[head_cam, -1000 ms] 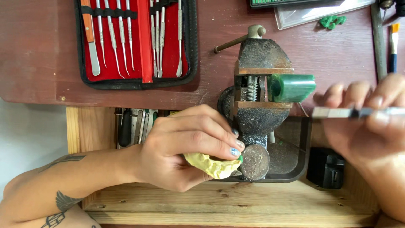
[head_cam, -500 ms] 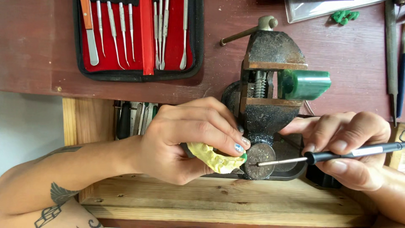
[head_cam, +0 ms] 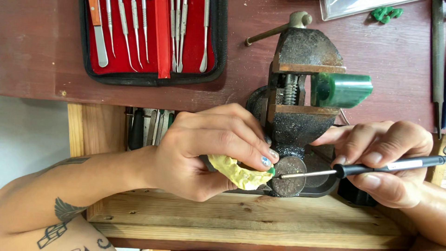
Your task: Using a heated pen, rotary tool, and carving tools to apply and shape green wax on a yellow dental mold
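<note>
My left hand [head_cam: 204,148] holds a lump of yellow putty [head_cam: 234,172] with a small green piece [head_cam: 271,171] at its tip, pressed against the round anvil [head_cam: 289,176] of a black bench vise [head_cam: 302,93]. My right hand [head_cam: 385,162] grips a thin black-handled tool [head_cam: 395,166] like a pen. Its metal tip [head_cam: 304,175] lies across the anvil and touches the green piece. A green block [head_cam: 344,89] sits clamped in the vise jaws, sticking out to the right.
A red-lined black case [head_cam: 153,39] of metal dental-style picks lies open at the top left of the dark red bench. An open wooden drawer [head_cam: 241,218] below holds tools. Small green scraps [head_cam: 385,13] and files [head_cam: 436,60] lie top right.
My right hand has dropped from beside the green block to the anvil, turning the tool so its tip now points left onto the green piece. My left hand has stayed in place.
</note>
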